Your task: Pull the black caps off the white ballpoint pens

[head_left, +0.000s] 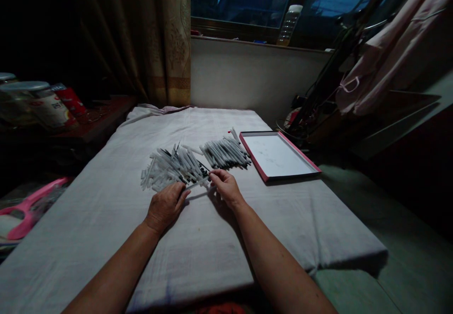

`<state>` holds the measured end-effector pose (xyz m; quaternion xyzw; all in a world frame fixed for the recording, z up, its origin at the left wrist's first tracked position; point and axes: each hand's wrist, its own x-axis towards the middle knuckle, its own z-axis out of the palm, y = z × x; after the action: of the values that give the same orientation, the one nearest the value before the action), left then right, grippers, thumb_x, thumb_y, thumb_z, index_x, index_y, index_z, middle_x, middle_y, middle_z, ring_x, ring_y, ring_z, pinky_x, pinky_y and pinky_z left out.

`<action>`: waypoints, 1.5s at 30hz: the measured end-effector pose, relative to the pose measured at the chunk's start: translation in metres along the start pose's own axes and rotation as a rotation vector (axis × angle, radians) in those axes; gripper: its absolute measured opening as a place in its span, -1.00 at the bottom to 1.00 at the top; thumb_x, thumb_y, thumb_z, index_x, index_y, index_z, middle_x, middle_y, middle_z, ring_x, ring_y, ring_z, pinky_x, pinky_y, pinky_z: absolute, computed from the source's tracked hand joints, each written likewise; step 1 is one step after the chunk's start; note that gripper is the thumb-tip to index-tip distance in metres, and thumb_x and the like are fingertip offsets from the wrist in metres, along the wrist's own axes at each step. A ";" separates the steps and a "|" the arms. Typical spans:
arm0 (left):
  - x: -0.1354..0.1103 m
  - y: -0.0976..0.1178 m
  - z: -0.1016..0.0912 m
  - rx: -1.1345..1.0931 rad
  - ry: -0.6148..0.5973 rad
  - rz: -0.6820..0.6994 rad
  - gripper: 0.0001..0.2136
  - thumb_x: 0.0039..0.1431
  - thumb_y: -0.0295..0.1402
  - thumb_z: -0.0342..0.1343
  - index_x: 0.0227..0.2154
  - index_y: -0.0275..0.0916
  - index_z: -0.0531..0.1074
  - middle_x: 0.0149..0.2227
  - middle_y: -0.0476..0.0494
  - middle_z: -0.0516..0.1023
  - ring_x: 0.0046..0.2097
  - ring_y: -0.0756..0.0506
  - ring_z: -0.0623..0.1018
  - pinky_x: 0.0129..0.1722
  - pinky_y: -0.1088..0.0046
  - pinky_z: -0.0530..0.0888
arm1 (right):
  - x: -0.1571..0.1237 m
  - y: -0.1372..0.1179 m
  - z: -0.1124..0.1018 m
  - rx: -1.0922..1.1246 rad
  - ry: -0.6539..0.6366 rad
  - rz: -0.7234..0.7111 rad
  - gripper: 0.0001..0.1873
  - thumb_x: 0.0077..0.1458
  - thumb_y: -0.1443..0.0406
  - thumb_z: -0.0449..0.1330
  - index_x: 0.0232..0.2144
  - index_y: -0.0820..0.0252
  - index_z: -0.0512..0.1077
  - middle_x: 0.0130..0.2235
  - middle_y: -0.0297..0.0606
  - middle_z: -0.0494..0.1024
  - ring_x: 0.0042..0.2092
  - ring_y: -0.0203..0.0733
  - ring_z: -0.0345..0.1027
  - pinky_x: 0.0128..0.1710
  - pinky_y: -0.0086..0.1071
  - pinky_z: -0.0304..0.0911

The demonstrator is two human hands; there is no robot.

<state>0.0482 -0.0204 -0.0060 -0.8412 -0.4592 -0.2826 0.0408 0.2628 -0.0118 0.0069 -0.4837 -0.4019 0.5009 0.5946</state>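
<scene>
Between my two hands a slim translucent pen (197, 183) is held level just above the cloth. My left hand (166, 205) pinches its left end. At its dark right end are the fingertips of my right hand (226, 187), closed on it. Just beyond my hands lies a loose pile of pale pen parts (170, 165), some with dark tips, pointing various ways. To its right, a neater stack of pens (225, 152) lies side by side with dark ends toward me. The fingertips hide parts of the held pen.
A shallow box lid with red sides (283, 156) lies right of the stack on the cloth-covered table (198, 248). Jars (46, 106) stand on a dark side table at left, near a pink plastic handle (26, 215). A bottle (289, 25) stands on the windowsill.
</scene>
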 end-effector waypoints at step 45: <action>0.000 -0.001 -0.007 -0.055 -0.069 -0.060 -0.60 0.43 -0.13 -0.20 -0.31 -0.19 0.48 -0.34 -0.10 0.60 -0.30 -0.08 0.56 -0.32 0.44 0.37 | 0.001 0.012 -0.008 -0.873 0.076 -0.254 -0.74 0.11 0.38 0.19 -0.22 0.06 0.66 -0.14 -0.21 0.69 -0.06 -0.08 0.53 -0.01 -0.30 0.33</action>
<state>0.0444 -0.0221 -0.0006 -0.8371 -0.4774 -0.2671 -0.0069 0.2682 -0.0121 -0.0063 -0.6540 -0.6095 0.1898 0.4059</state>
